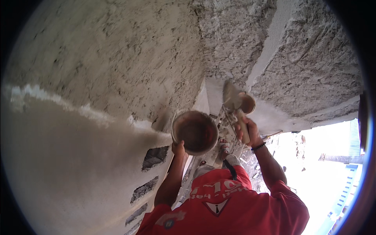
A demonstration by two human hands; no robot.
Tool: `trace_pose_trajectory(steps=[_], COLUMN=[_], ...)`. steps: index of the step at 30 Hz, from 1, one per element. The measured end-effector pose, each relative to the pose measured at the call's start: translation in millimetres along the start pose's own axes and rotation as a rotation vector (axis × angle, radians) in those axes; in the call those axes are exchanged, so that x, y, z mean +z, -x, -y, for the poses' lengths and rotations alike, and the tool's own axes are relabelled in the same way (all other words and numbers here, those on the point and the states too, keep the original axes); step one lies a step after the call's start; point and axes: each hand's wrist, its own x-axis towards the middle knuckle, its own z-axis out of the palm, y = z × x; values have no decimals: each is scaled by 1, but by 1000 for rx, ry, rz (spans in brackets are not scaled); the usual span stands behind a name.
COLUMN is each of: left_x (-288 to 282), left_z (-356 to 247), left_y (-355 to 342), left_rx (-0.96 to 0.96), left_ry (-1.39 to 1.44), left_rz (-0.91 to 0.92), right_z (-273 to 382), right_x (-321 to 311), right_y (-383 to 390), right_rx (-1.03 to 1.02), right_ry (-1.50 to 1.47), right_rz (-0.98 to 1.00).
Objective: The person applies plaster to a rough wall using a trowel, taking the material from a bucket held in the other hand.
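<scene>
My left hand (178, 149) grips the near rim of a round, deep bowl (194, 132), dark inside with a smeared pale edge. My right hand (252, 132) is closed around the handle of a trowel (232, 96), whose mortar-grey blade points up and away, slightly smeared by motion. Just past the trowel, a reddish-brown round container (248, 104) shows, partly covered by the blade. Both hands are held out in front of the red shirt, with a gap between bowl and trowel. What the bowl contains is too dark to make out.
Rough plaster covers the left wall (129, 51) and the right wall (309, 70), which meet in a corner ahead. Smoother plaster (70, 156) lies lower left, beside dark recesses (155, 157). Narrow boards and rubble are under my feet (224, 145). Bright open space lies at right.
</scene>
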Motion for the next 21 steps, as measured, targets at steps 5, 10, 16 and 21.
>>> trace_pose_trajectory(steps=[5,10,16,21], left_x=[-17,-71,-104,-114], left_z=[18,5,10,29], left_y=[51,83,116,133], left_rx=[-185,-239,-228,-206], left_ry=[36,-21,-111,19], left_rz=[-74,-157,-348,-426], right_z=[60,73,-23,-116], right_x=[-10,-34,-101,-17], right_y=[-30,-92,-271,-342], right_rx=[-650,-1159,-1060,-706], right_ry=[215,340,498,1000], right_rz=[-342,-611,-908,-518])
